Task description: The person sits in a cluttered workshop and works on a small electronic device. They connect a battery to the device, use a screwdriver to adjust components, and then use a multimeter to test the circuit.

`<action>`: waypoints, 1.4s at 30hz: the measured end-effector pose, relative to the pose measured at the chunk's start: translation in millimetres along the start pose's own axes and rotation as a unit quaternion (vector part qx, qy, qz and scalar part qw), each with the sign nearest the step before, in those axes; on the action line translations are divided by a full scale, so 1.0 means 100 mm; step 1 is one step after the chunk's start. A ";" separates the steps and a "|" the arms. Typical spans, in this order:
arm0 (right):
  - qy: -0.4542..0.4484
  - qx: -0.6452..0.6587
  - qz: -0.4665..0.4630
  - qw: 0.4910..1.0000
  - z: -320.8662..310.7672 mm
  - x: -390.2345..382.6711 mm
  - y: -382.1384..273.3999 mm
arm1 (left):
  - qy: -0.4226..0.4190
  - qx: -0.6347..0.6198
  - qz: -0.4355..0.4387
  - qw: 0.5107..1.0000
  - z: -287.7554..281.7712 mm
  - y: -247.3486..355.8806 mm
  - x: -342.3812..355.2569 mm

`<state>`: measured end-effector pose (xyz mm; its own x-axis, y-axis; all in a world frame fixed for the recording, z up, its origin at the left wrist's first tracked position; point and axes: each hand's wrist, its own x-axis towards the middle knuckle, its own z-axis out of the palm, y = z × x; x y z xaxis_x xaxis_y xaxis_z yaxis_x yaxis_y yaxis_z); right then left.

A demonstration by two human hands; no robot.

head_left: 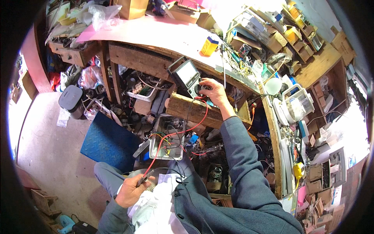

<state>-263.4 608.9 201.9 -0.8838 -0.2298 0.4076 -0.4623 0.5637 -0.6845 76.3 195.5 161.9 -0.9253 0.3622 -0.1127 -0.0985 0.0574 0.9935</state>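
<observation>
Apparently, the right hand (214, 93) is adjusting the multimeter (187, 74) leaning by the open drawer (181, 107), its fingers nearly closed, pinching the dial (199, 88); the left hand's (130, 192) closed fingers are gripping the leads (157, 153). The next move is probably calling for a settled dial.

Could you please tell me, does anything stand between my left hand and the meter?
Yes: in the picture, the open metal box lies between your left hand and the meter, with the red lead crossing over it. How high the box stands, I cannot tell.
</observation>
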 end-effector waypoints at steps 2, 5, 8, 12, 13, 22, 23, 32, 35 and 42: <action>0.006 -0.036 -0.021 0.999 -0.01 0.01 0.02 | -0.001 -0.010 -0.006 1.000 0.00 0.02 0.01; 0.005 -0.092 -0.033 0.995 0.03 0.01 -0.12 | 0.002 -0.015 -0.019 1.000 0.00 0.03 -0.01; 0.005 -0.131 -0.045 0.990 0.02 0.01 -0.14 | -0.001 -0.017 -0.023 1.000 0.00 0.03 0.00; 0.003 -0.120 -0.054 0.991 0.04 0.01 -0.11 | 0.004 -0.014 -0.025 1.000 0.02 0.01 0.01; 0.013 -0.152 -0.078 0.985 0.07 0.00 -0.10 | 0.000 -0.013 -0.025 1.000 0.03 0.00 0.01; -0.038 -0.286 -0.001 0.957 0.20 0.05 -0.33 | -0.004 -0.005 -0.034 0.999 0.07 0.05 0.02; -0.023 -0.283 -0.004 0.959 0.23 0.05 -0.27 | -0.005 -0.008 -0.033 0.999 0.07 0.05 0.03; 0.036 -0.248 0.052 0.967 0.33 0.07 -0.20 | -0.010 -0.009 0.008 1.000 0.09 -0.06 0.00; 0.018 -0.208 0.090 0.974 0.32 0.09 -0.19 | -0.005 -0.006 0.002 1.000 0.09 -0.05 -0.01; 0.017 -0.192 0.138 0.972 0.28 0.13 0.03 | -0.009 0.017 0.008 1.000 0.09 -0.04 0.01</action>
<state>-278.9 585.1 188.0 -0.9642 -0.0054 0.2650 -0.1415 0.8559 -0.4974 79.0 203.8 157.6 -0.9197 0.3801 -0.0982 -0.0721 0.0824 0.9940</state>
